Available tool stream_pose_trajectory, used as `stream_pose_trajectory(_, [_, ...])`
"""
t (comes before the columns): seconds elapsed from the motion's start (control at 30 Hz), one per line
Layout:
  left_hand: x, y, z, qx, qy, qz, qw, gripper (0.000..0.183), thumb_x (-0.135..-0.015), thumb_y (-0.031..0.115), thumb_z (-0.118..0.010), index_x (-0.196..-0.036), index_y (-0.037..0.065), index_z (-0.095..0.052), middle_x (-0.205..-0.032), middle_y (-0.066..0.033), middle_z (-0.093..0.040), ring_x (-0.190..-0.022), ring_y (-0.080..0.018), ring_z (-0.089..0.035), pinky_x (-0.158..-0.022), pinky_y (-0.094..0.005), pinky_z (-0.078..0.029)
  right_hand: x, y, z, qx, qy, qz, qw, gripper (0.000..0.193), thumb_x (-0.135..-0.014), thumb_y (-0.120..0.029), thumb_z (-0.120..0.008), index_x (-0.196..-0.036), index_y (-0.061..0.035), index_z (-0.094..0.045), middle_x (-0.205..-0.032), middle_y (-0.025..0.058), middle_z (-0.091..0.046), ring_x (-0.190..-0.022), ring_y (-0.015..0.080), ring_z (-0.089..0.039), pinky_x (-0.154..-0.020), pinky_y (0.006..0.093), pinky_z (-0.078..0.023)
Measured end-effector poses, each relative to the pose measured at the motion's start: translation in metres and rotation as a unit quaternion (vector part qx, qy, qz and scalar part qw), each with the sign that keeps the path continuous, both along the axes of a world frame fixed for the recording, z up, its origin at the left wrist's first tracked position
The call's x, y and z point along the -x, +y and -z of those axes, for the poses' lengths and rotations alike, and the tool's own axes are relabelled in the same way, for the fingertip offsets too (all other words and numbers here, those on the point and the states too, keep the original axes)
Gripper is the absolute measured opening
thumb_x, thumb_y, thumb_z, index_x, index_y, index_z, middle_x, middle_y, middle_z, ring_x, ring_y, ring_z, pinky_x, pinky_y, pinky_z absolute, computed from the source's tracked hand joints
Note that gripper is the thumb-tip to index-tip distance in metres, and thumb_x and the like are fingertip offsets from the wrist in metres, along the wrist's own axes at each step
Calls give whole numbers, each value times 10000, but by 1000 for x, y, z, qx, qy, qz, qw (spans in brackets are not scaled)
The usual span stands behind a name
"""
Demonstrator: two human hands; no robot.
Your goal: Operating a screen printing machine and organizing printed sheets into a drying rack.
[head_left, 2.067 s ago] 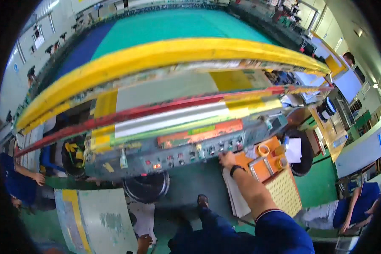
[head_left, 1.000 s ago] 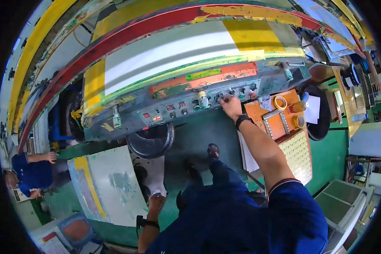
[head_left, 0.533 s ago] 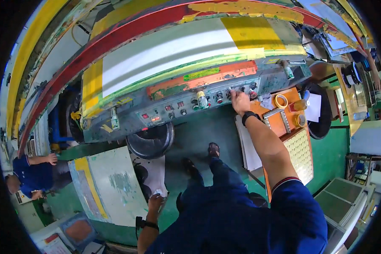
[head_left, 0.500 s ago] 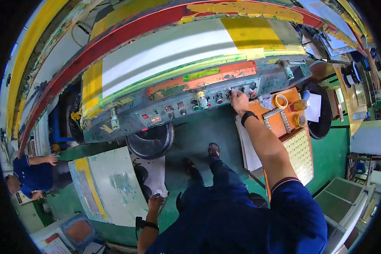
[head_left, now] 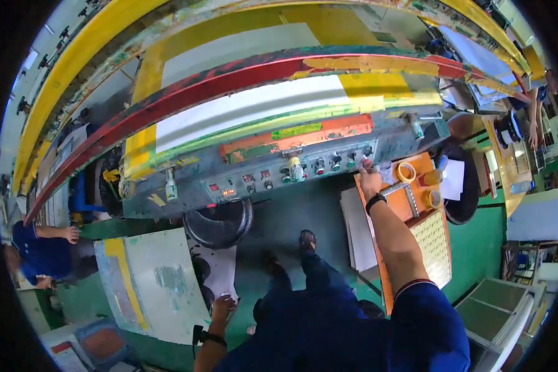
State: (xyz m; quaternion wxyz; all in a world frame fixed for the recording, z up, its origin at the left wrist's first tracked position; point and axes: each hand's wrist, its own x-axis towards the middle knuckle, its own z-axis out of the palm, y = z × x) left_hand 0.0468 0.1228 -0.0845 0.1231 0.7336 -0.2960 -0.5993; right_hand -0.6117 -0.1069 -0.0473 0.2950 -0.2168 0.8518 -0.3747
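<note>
My right hand [head_left: 370, 180] reaches to the right end of a grey control panel [head_left: 273, 180], its fingers closed at a red button [head_left: 366, 163]. Several dark knobs line the panel to its left, with a paint-smeared pale lever [head_left: 296, 168] among them. Low on the left, my left hand [head_left: 224, 305] has its fingers curled beside a white sheet [head_left: 222, 266]; whether anything is in them is hidden. Above the panel, a red bar [head_left: 242, 79] of a paint-stained frame crosses over a white sheet [head_left: 248, 108] with yellow borders on the machine bed.
A wooden stand [head_left: 384, 248] at right holds tape rolls [head_left: 406, 172], a jar [head_left: 432, 178] and a metal-edged tool [head_left: 411, 199]. A round black stool [head_left: 220, 220] and a pale paint-marked board [head_left: 161, 285] are at left. Another person [head_left: 43, 251] is at far left.
My right hand has moved right along the panel, from a dark knob to the red button. The red bar sits lower across the white sheet. My left hand has shifted slightly downward.
</note>
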Motion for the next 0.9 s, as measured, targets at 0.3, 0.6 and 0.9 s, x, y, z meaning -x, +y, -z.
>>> stream_pose_trajectory(0.3, [-15, 13, 12, 112, -4, 114, 987, 176, -800, 94, -636, -948, 12, -682, -870, -74, -673, -645, -135, -651, -577, -277, -530, -1, -15, -31, 2, 176, -62, 982, 426, -792, -289, -692, -1071, 18, -592, -958, 199, -671, -924, 356, -639, -831, 400, -488])
stream_pose_trajectory(0.6, [-48, 37, 26, 99, -17, 150, 984, 329, -850, 160, -622, -1116, -30, -585, -913, -136, -672, -804, -216, -679, -642, -316, -550, 7, -21, -18, -38, 199, -55, 978, 385, -819, -373, -673, -1029, -52, -651, -951, 168, -682, -905, 341, -648, -802, 404, -497])
stream_pose_trajectory(0.9, [16, -12, -33, -10, 17, 8, 1000, 280, -833, 96, -607, -1096, 0, -602, -860, -93, -680, -738, -202, -671, -647, -301, -546, 10, -4, -10, 33, 246, -92, 964, 553, -712, -270, -776, -1131, 19, -561, -1056, 189, -593, -971, 323, -599, -839, 391, -480])
